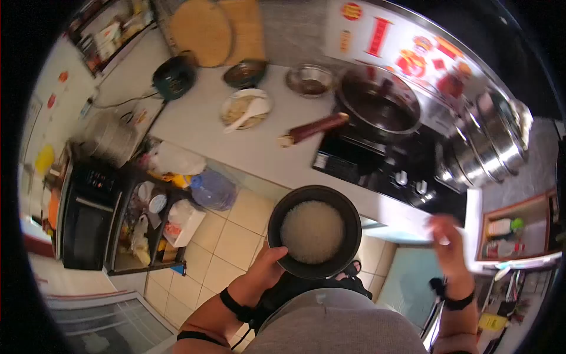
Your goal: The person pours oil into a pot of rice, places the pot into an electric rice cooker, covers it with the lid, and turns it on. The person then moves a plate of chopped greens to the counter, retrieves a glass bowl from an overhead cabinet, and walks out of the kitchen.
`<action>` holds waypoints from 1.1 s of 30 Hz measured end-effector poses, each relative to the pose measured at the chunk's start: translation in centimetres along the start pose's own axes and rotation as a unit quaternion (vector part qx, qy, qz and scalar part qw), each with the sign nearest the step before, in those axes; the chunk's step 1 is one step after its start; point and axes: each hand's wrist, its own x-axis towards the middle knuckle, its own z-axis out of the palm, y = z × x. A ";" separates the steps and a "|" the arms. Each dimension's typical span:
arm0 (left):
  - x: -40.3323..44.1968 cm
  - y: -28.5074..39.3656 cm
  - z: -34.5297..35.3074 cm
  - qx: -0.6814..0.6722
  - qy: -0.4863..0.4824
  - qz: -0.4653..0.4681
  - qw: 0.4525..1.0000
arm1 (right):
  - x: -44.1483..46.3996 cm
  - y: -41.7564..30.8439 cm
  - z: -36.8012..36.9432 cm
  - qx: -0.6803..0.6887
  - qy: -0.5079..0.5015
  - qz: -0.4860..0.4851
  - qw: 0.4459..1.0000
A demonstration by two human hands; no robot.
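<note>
A dark round pot with white rice grains inside is held in front of my body by my left hand, its thumb over the rim. My right hand is raised at the right, near the counter edge below the stove, apart from the pot. Motion smears its fingers, so their pose is unclear.
The counter bears a plate of food with a white spoon, a dark bowl, a metal bowl and a purple-brown stick-like item. A lidded pan and steel steamer stand at the black stove.
</note>
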 end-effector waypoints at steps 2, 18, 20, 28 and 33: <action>-2.0 2.2 -3.0 -0.012 0.018 0.010 1.000 | 0.6 -3.2 8.1 0.140 -0.122 0.078 0.979; -7.0 15.2 -19.6 -0.104 0.173 0.197 0.959 | 19.0 -21.9 38.3 0.234 -0.395 0.073 0.885; -6.7 17.7 -20.5 -0.108 0.214 0.211 0.948 | 22.1 -24.6 40.5 0.223 -0.377 0.037 0.898; -4.8 26.9 -26.6 -0.091 0.252 0.266 0.926 | 32.0 -31.3 47.7 0.232 -0.389 -0.004 0.891; -2.8 32.6 -31.0 -0.059 0.196 0.266 0.942 | 37.2 -34.8 50.2 0.214 -0.363 0.020 0.907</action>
